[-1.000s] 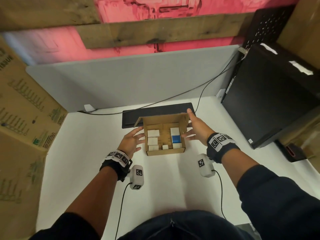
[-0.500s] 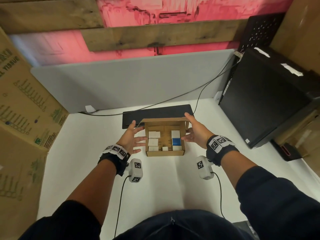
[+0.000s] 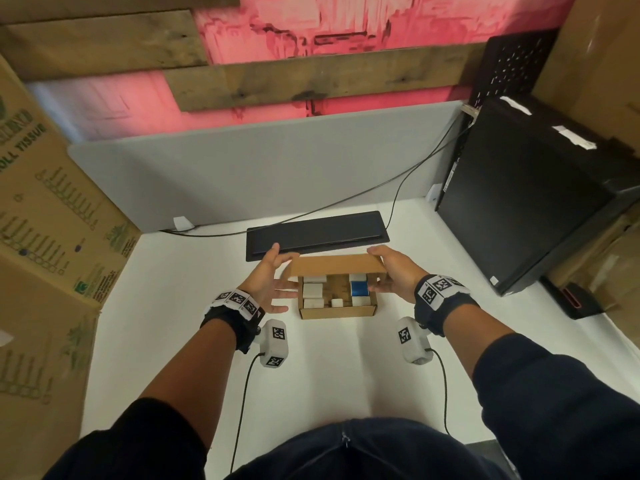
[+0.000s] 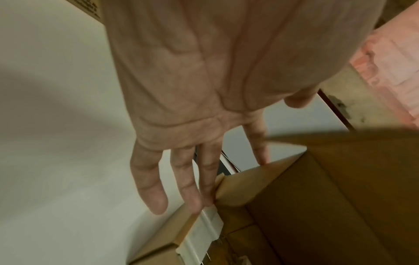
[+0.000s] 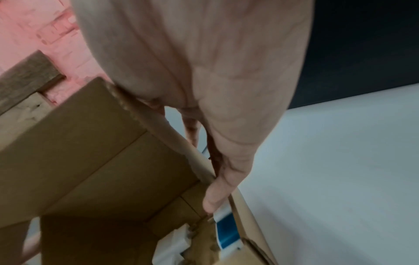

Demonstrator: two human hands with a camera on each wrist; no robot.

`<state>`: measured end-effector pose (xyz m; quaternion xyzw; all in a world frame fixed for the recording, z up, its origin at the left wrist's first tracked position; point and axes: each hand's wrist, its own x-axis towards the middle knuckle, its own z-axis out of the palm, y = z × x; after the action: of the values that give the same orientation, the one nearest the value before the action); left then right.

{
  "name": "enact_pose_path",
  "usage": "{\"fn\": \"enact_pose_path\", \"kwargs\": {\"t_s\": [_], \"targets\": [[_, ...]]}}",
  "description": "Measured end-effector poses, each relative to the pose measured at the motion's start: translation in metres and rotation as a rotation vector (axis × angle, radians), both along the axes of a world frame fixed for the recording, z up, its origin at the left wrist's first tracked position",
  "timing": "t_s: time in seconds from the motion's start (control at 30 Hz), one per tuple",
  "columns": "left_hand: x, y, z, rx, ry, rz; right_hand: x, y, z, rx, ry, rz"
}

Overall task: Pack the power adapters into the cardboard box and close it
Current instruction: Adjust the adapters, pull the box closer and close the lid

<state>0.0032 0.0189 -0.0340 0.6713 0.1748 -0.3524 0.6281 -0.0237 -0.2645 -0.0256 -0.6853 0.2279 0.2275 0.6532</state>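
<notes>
Nearest you, the cardboard box point(image 3: 337, 299) sits on the white table point(image 3: 194, 358) between your hands, its front wall towards you and the power adapters point(image 3: 312, 291) already inside: white blocks down the left side, a blue-faced one point(image 3: 358, 287) on the right, a small white one near the front; the lid point(image 3: 337, 265) hangs over the back half, only partly down.

Your left hand point(image 3: 268, 284) is open, fingers straight and spread; its fingertips point(image 4: 205, 200) rest against the box's left corner, just above a white adapter point(image 4: 201, 231), and the index finger reaches up to the lid's left edge; it grips nothing. Your right hand point(image 3: 393, 271) is at the lid's right end with the thumb point(image 5: 215, 193) laid along the right wall just above the blue-faced adapter; from these views I cannot tell whether its fingers have closed on the lid or only press it.

The risks, as I judge them: the side flaps may catch on the walls or on the adapters that stand near the rim, so the lid buckles instead of seating; pushing harder from one end would skew the lid or slide the light box back; your thumb and fingertips sit where the lid will land, so they could be pinched or block it.

Beyond the box lies a flat black panel point(image 3: 317, 233), just behind it.
</notes>
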Motion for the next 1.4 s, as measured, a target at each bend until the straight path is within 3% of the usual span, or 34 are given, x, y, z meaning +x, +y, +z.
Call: {"fn": "enact_pose_path", "kwargs": {"t_s": [0.13,0.3,0.5,0.7,0.9,1.03,1.4], "targets": [[-0.006,-0.004,-0.001,0.064,-0.04,-0.066,-0.007,-0.005,-0.01,-0.035,-0.044,0.054],[-0.012,-0.01,-0.013,0.267,-0.154,-0.244,-0.013,-0.012,-0.016,-0.436,-0.1,0.283],[-0.038,-0.009,-0.033,0.488,-0.332,-0.381,-0.04,-0.021,-0.046,-0.602,-0.081,0.345],[-0.061,-0.012,-0.053,0.555,-0.247,-0.181,-0.057,-0.023,-0.065,-0.638,-0.08,0.343],[-0.062,-0.019,-0.083,0.338,-0.147,-0.122,-0.055,-0.019,-0.074,-0.585,-0.127,0.303],[-0.071,-0.029,-0.074,0.179,-0.054,-0.002,-0.054,-0.015,-0.068,-0.559,-0.089,0.32],[-0.068,-0.023,-0.087,0.195,-0.079,0.095,-0.053,-0.007,-0.072,-0.601,-0.078,0.219]]}}
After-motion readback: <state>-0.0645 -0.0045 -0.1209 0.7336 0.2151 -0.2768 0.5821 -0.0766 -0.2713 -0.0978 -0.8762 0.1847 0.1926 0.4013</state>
